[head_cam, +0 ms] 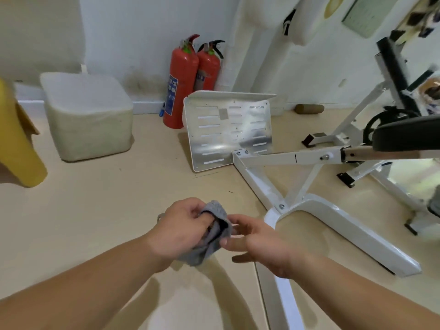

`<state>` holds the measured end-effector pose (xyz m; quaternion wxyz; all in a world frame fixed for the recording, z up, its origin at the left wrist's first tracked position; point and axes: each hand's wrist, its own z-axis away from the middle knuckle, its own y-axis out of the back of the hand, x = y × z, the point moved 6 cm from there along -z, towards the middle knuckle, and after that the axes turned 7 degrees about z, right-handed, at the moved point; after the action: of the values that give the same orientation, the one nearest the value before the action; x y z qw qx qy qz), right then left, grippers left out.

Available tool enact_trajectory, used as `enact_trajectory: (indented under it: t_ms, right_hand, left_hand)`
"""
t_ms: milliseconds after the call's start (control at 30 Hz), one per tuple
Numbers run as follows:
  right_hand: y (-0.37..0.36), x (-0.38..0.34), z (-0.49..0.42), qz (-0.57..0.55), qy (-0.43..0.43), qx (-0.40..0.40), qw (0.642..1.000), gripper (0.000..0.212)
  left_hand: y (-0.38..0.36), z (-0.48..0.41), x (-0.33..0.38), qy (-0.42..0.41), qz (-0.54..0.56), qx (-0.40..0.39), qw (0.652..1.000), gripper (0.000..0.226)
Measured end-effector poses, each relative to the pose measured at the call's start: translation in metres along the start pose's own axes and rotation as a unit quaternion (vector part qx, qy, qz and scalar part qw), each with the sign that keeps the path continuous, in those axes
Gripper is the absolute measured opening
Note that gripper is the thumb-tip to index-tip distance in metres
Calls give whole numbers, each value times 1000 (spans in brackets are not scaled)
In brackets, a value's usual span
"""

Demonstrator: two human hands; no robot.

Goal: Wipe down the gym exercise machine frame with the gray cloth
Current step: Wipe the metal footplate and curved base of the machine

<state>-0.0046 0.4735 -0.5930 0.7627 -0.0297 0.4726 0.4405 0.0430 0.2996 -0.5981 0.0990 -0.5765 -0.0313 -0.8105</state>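
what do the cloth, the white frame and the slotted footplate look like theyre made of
Gray cloth: soft knit or terry-like fabric, going by its nubby texture and limp folds in the left hand. White frame: probably steel tubing with glossy paint, given the sheen and bolted joints. Slotted footplate: seemingly bare metal, brushed and reflective, with a white rim.

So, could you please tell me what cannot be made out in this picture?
- Head view: the fire extinguishers' label text is too blurred to read.
- The yellow object is cut off by the left edge.
- The black pad runs off the right edge.
- Much of the gray cloth is hidden inside the left hand; whether the right hand grips it is unclear.
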Motion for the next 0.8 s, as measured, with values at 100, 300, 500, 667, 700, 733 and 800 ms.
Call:
enact_trajectory:
  t_ms: [100, 300, 500, 667, 700, 733, 800]
  right_hand:
    - [-2, -27, 4, 8, -3, 8, 1000, 24]
    - [36, -42, -2, -42, 15, 179, 983, 17]
    - [94, -12, -53, -81, -6, 294, 952, 20]
    - [154, 33, -134, -102, -84, 354, 926, 49]
    - [169, 43, -152, -97, -98, 370, 919, 47]
    - [184, 52, -170, -81, -108, 383, 914, 42]
    - [210, 71, -207, -27, -115, 395, 911, 29]
  left_hand:
    - [5, 5, 30, -19, -3, -13, 1000, 9]
    - [3, -17, 63, -11, 42, 24, 999, 13]
    - [-10, -75, 50, 1, -1, 26, 1000, 8]
    - [-37, -163, 11, 23, -64, 25, 997, 5]
    - [-43, -184, 4, 24, -76, 22, 997, 8]
    - [-49, -204, -4, 28, -85, 16, 996, 11]
    - [-60, -246, -19, 34, -107, -3, 994, 17]
